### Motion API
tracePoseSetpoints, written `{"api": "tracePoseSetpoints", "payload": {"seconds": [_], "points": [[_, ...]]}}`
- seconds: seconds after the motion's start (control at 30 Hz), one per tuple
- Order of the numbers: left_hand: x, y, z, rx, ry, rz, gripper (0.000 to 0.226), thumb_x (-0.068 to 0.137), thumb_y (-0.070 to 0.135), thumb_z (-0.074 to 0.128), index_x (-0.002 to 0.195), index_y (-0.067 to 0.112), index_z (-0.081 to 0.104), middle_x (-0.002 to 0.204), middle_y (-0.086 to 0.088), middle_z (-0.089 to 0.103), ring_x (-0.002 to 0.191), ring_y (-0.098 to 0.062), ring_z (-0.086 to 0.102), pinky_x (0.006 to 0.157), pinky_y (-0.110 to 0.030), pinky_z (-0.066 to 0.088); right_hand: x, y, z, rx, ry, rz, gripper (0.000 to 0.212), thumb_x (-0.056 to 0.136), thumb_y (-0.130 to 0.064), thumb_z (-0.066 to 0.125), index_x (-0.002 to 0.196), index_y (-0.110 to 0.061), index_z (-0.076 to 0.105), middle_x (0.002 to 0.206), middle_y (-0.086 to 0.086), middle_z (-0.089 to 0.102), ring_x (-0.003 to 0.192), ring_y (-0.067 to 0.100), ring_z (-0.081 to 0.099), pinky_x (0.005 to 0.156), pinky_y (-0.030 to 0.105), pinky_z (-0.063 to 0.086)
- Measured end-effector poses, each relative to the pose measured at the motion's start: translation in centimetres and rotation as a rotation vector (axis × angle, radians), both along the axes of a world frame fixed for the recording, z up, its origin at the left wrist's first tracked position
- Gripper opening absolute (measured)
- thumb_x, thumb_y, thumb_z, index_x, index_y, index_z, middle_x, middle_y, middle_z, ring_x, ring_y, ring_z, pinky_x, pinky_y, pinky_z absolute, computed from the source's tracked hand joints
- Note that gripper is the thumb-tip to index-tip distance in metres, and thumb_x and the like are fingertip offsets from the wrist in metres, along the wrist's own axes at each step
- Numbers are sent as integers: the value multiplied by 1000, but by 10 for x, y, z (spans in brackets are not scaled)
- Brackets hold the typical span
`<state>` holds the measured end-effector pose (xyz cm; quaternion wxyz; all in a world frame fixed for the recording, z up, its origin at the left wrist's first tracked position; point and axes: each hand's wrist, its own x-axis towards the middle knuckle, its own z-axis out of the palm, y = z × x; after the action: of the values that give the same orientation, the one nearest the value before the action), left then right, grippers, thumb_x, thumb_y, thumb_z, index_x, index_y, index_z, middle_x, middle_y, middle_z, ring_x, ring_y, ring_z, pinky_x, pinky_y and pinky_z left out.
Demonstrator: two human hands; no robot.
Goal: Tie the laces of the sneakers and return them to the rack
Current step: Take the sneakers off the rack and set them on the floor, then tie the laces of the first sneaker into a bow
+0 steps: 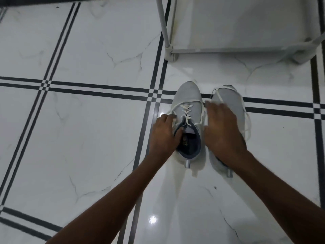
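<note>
Two light grey sneakers with white laces stand side by side on the tiled floor, toes pointing away from me. My left hand (pixel 164 133) grips the left sneaker (pixel 188 97) at its collar, thumb inside the dark blue opening. Its laces (pixel 186 110) hang loose. Above the right sneaker (pixel 226 95) my right hand (pixel 223 127) is spread flat with fingers apart, blurred, covering the shoe's middle. That shoe's laces (pixel 246 120) trail untied over the toe and down its right side.
The white shoe rack (pixel 228 50) stands beyond the sneakers at the upper right, its lowest shelf bare and its left leg (pixel 171 55) on the floor. White marble tiles with black stripe borders (pixel 98 90) surround the shoes.
</note>
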<state>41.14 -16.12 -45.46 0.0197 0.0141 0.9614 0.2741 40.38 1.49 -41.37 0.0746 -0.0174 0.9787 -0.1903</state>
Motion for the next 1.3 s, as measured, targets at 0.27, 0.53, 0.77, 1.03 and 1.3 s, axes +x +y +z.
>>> {"api": "tracePoseSetpoints", "payload": {"seconds": [0.27,0.53,0.77,1.03,1.3], "points": [[-30,-35,15,104,-256,-45,24,78,38,79,87,18,68,57,11,56,55,-3,53,55,-19,37,-23,-28,-32,-124,-82,210,14,79,-10,64,93,-8,62,92,15,65,89,35,57,70,36,41],[-66,-81,66,-128,-207,-247,18,84,37,73,87,20,76,78,7,68,76,-8,63,70,-23,43,-57,-20,-6,-149,-233,296,7,76,-20,61,70,-18,66,78,3,69,76,23,63,69,35,52],[-80,-95,89,-371,-560,-308,18,89,31,69,100,20,77,87,5,73,85,-11,65,72,-22,43,-80,-2,50,-19,-793,329,26,93,-22,58,87,-2,73,63,14,67,39,20,53,49,28,45],[-51,-58,26,106,-440,-211,21,81,25,80,94,10,76,78,-2,75,74,-11,70,72,-20,52,-52,-23,-12,-361,-567,239,35,97,-29,53,72,-9,66,47,-1,56,34,9,44,40,20,36],[-54,-77,15,45,-380,12,15,77,23,82,75,11,74,67,2,73,71,-14,71,80,-34,58,-56,0,-28,-104,-451,399,33,92,-17,54,62,-24,66,55,-12,57,56,2,50,60,22,37]]}}
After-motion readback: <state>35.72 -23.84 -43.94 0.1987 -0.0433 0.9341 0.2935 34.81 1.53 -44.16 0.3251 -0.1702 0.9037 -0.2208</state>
